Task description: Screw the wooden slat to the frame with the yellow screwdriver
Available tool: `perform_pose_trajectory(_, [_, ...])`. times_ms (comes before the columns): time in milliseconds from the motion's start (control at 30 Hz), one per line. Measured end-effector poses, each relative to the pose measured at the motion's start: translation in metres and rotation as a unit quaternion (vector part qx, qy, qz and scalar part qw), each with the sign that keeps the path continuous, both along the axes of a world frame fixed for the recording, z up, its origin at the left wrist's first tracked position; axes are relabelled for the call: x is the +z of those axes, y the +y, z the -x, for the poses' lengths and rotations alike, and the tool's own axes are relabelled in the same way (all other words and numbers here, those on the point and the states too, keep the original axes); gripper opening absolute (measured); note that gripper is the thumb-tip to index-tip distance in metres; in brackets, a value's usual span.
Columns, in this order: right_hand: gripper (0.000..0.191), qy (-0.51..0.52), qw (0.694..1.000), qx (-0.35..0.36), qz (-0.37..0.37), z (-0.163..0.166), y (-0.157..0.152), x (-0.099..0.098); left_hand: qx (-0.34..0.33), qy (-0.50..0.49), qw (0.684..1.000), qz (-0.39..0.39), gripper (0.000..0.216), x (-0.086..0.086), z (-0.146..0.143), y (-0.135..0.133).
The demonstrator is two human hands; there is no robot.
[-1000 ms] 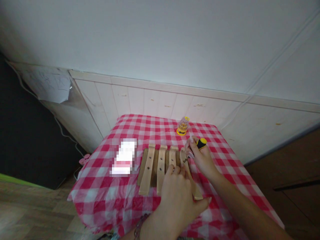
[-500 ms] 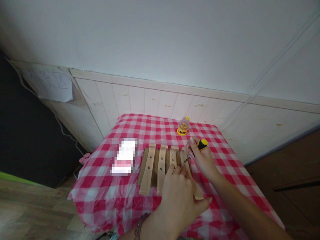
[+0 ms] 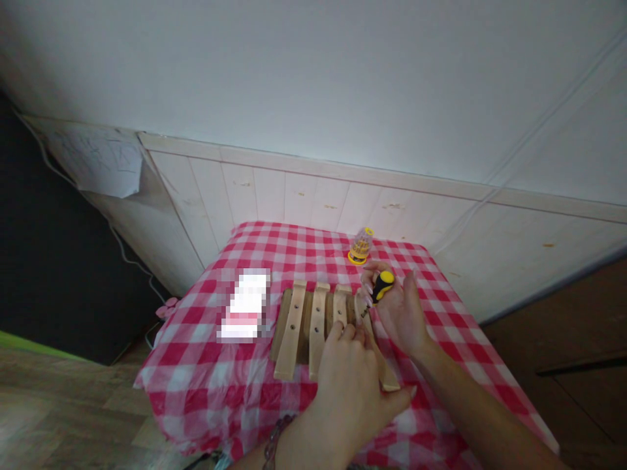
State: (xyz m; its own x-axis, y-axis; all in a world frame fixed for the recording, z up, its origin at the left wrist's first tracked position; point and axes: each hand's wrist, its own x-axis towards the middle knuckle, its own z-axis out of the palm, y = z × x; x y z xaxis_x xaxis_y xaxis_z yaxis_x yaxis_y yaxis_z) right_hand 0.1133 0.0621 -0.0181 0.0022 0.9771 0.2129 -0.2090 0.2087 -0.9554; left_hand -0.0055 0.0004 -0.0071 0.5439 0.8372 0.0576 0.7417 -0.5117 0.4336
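Observation:
Palm down, my left hand (image 3: 349, 375) lies over the rightmost wooden slat (image 3: 388, 376), its fingers curled over the wood and its thumb out to the right. This slat sits at a slant beside several other pale slats, such as the leftmost slat (image 3: 290, 346), which have dark screws in them. A darker wooden piece (image 3: 280, 336) shows beneath them. My right hand (image 3: 404, 318) has its fingers around a yellow-and-black screwdriver (image 3: 383, 287), with the thumb raised away from the handle. A dark screw (image 3: 365, 312) shows at the upper part of the rightmost slat; the screwdriver's tip is hard to make out.
Behind the slats stands a clear bit case (image 3: 361, 247) with a yellow base and cap. A blurred-out white rectangle (image 3: 245, 305) lies to the left on the red-and-white checked tablecloth (image 3: 196, 365). The panelled wall (image 3: 304, 202) borders the table's far edge.
My right hand has rolled open, its thumb now lifted off, and the screwdriver handle has shifted slightly left and stands more upright. My left hand stays in place on the slat.

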Motion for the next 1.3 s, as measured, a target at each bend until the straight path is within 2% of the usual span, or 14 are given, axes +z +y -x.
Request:
perform_pose_trajectory(433, [0.026, -0.004, 0.999, -0.03, -0.04, -0.003, 0.0, 0.004, -0.003, 0.019, 1.0, 0.001, 0.07, 0.002, -0.001, 0.001])
perform_pose_trajectory(633, [0.034, 0.022, 0.998, -0.05, -0.026, -0.001, -0.003, 0.002, 0.005, -0.002, 1.0, -0.001, 0.073, 0.0, 0.0, 0.001])
perform_pose_trajectory(733, [0.036, 0.02, 0.999, -0.038, -0.023, -0.005, -0.005, 0.001, 0.003, 0.001, 1.0, -0.007, 0.073, 0.0, 0.0, 0.001])
perform_pose_trajectory(1000, [0.032, -0.091, 0.991, 0.006, -0.095, -0.013, -0.009, -0.003, -0.007, 0.029, 0.999, 0.027, 0.072, 0.007, 0.001, 0.001])
perform_pose_trajectory(1100, [0.033, -0.074, 0.993, 0.013, -0.096, -0.01, -0.009, -0.005, -0.016, 0.04, 0.998, 0.044, 0.069, 0.009, 0.002, 0.002])
perform_pose_trajectory(1200, [0.033, -0.053, 0.995, -0.016, -0.084, -0.005, -0.008, -0.006, -0.015, 0.043, 0.998, 0.048, 0.069, 0.009, 0.002, 0.002])
perform_pose_trajectory(1300, [0.043, -0.005, 0.998, -0.016, -0.054, -0.002, -0.007, -0.005, -0.011, 0.04, 0.998, 0.048, 0.072, 0.008, 0.002, 0.002])
